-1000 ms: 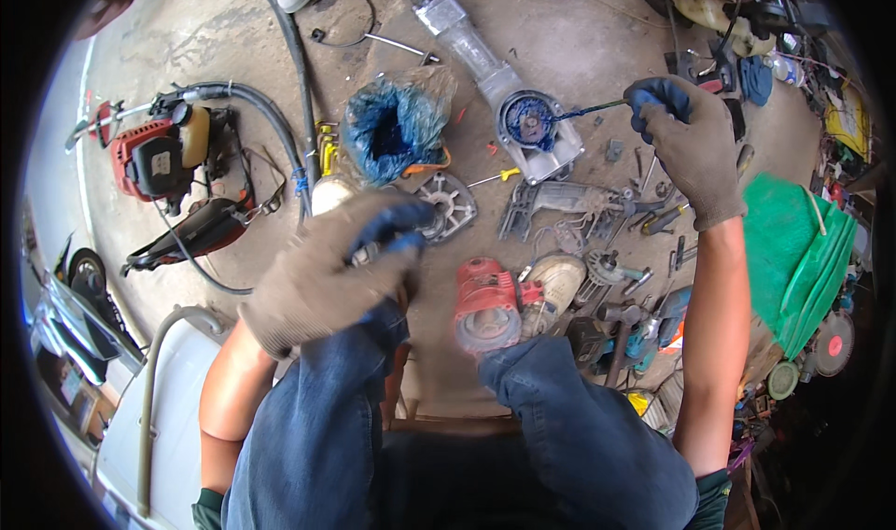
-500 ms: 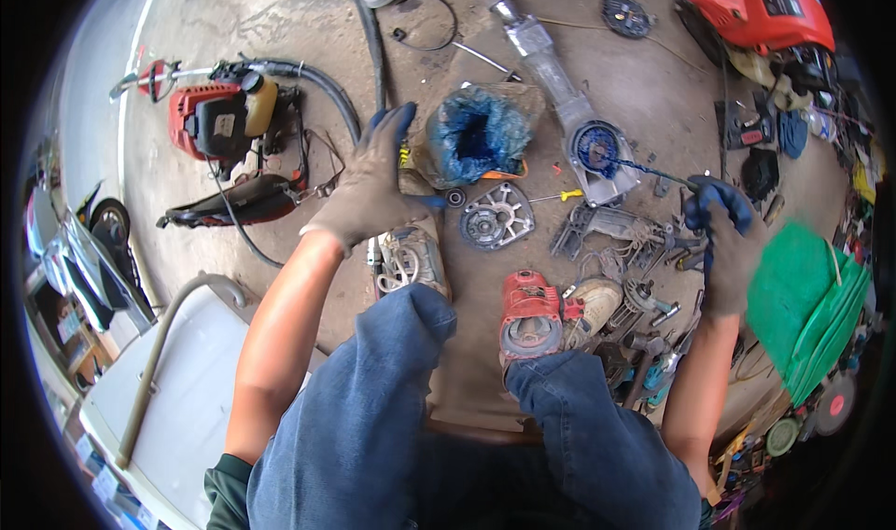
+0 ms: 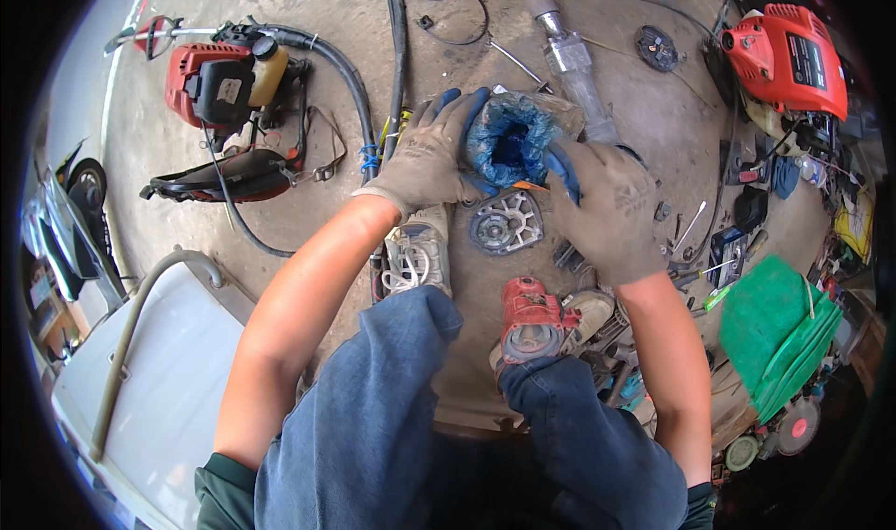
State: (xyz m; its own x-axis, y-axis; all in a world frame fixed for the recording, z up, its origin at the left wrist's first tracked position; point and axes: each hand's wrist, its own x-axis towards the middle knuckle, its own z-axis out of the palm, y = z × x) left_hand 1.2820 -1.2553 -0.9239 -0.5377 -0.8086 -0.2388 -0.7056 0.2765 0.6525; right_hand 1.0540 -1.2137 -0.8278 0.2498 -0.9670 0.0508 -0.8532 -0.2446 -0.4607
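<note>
Centrally, a blue bag of crumpled plastic, its mouth open upward, is held above the concrete floor between two gloved hands. The left hand is pressed against the bag's left side, with its fingers curled over the rim in a loose grasp. The right hand is laid against the bag's right side; its blue-tipped fingers are bent around the edge, so the bag is gripped from both sides. Just below the bag, a round grey metal casing is seen on the floor, and a pale engine part lies beside it, under the left wrist. A red engine part rests near the right knee. Behind the bag, a long metal shaft is laid out. A red brush cutter engine is placed well to the left, another red engine at the upper right, and a green sheet at the right among scattered tools.
</note>
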